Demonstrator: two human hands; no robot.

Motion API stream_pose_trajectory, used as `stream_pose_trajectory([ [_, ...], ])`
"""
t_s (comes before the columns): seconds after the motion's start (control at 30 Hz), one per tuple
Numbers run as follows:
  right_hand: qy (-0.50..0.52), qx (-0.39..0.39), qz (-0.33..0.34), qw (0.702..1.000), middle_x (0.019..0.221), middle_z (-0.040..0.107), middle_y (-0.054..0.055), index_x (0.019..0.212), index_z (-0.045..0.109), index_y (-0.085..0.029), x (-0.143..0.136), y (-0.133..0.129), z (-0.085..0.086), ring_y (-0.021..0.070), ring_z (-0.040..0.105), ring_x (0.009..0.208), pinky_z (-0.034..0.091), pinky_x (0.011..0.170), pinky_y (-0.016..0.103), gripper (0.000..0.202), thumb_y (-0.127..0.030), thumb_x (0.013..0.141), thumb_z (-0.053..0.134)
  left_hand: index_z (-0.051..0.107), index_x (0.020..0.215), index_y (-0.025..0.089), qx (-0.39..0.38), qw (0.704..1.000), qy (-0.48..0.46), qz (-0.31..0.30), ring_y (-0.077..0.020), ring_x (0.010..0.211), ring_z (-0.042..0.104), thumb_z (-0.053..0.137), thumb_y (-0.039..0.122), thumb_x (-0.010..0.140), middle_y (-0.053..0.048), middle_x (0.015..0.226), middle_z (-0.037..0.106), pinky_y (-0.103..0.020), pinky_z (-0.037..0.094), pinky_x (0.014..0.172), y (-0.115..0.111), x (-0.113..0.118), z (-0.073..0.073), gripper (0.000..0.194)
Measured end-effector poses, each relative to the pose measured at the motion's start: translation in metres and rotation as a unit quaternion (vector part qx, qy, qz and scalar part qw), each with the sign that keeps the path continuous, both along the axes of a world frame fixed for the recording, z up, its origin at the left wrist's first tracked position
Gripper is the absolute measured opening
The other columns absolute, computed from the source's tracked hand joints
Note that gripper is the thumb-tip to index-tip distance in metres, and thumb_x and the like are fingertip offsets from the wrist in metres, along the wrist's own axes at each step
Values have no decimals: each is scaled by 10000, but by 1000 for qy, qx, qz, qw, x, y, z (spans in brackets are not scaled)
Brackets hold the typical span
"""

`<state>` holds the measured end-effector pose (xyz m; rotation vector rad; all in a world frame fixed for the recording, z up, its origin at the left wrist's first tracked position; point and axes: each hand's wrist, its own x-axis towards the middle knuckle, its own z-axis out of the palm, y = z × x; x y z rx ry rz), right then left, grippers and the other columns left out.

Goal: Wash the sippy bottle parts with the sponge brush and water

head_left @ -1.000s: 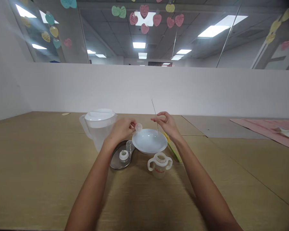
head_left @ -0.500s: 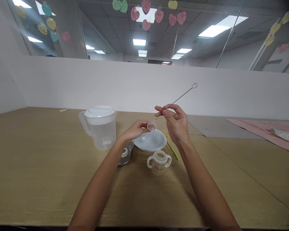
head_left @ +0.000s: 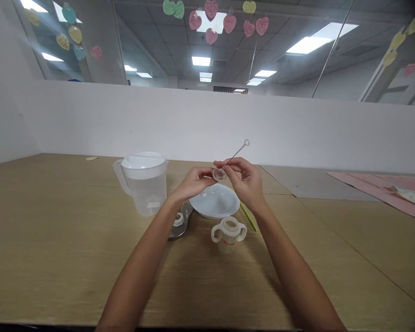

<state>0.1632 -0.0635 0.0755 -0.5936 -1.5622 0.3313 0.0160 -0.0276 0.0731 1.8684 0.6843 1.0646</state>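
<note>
Your left hand [head_left: 193,183] has its fingers closed on the edge of a small, clear, round cup-like piece [head_left: 219,174], its open face turned towards you. Your right hand [head_left: 245,182] pinches a thin metal wire with a looped end [head_left: 238,152], thumb and fingertips together, the loop pointing up and away. Both things are above the far rim of the white, shallow, oval bowl [head_left: 216,203].

The step in hand looks like working the wire's lower end inside the clear piece; how deep it sits, you cannot tell, as your fingers hide it. The next move calls for a light, steady hold on the left and small turns from the right fingertips.

On the table [head_left: 72,240], the translucent, two-handled plastic cup with red lettering [head_left: 227,240] stands open on the bowl's near side. A slim yellow-green stick [head_left: 249,217] lies right of the bowl. Left of the bowl are a grey metal tray [head_left: 183,229], partly behind your forearm, and, farther out, the lidded translucent plastic pitcher [head_left: 147,189].
</note>
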Motion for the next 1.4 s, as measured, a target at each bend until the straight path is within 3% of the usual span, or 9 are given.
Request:
stream_pose_trajectory([
  [0.13, -51, 51, -101, 992, 844, 665, 35, 830, 611, -182, 5, -3, 2, 161, 615, 829, 465, 784, 306, 156, -316, 824, 532, 678, 874, 127, 29, 999, -11, 19, -169, 786, 583, 633, 280, 691, -44, 792, 669, -258, 437, 698, 2, 1, -1, 243],
  [0.23, -78, 77, -204, 973, 682, 619, 12, 739, 629, -176, 11, -11, 7, 133, 574, 670, 437, 677, 267, 280, -388, 849, 483, 677, 842, 123, 37, 999, 21, 5, -174, 795, 584, 623, 322, 705, -50, 787, 671, -262, 443, 702, 8, 2, -8, 248],
  [0.43, 22, 82, -296, 951, 454, 434, 2, 505, 508, -184, 9, -28, 13, 102, 438, 450, 331, 489, 254, 601, -570, 889, 255, 669, 898, 124, 23, 998, 59, -5, -176, 804, 586, 609, 343, 721, -69, 911, 674, -274, 446, 704, 5, 4, -9, 288],
  [0.57, 68, 75, -308, 946, 426, 392, 2, 442, 391, -200, 4, -26, 11, 100, 397, 412, 320, 463, 258, 626, -621, 870, 212, 680, 881, 136, 43, 997, 71, -2, -177, 821, 591, 600, 327, 742, -66, 912, 679, -281, 448, 729, -9, 2, 3, 250],
  [0.67, 98, 42, -269, 957, 409, 351, -8, 438, 343, -203, 2, -19, 7, 94, 372, 392, 309, 443, 250, 618, -612, 877, 196, 686, 893, 138, 68, 996, 58, 12, -176, 826, 596, 597, 300, 751, -64, 892, 686, -289, 450, 755, -20, 1, 11, 233],
  [0.87, 44, -8, -158, 987, 487, 447, 5, 491, 411, -192, -10, -2, -10, 114, 464, 490, 365, 532, 252, 575, -589, 878, 257, 689, 927, 143, 107, 994, 30, 25, -183, 867, 603, 584, 249, 761, -61, 914, 692, -274, 460, 769, -24, 2, 14, 223],
  [1.0, 18, -16, -130, 991, 539, 465, 2, 583, 484, -182, -11, 0, -12, 117, 478, 537, 360, 549, 243, 548, -586, 878, 262, 682, 947, 133, 109, 993, 32, 25, -188, 878, 603, 568, 265, 778, -68, 908, 693, -277, 463, 775, -19, 1, 12, 244],
  [1.17, 46, 8, -195, 980, 493, 352, -33, 674, 506, -187, 3, -6, -3, 105, 371, 453, 287, 480, 235, 520, -554, 901, 218, 688, 888, 139, 90, 995, 42, 28, -192, 855, 602, 582, 288, 766, -66, 866, 697, -282, 467, 757, -13, 1, 9, 219],
  [1.4, -122, -2, -307, 944, 547, 463, 0, 691, 453, -199, 1, -3, -4, 127, 421, 497, 259, 508, 241, 419, -437, 931, 207, 688, 911, 155, 95, 994, 54, 22, -167, 801, 591, 562, 283, 773, -48, 861, 690, -266, 467, 726, -19, 8, 9, 226],
])
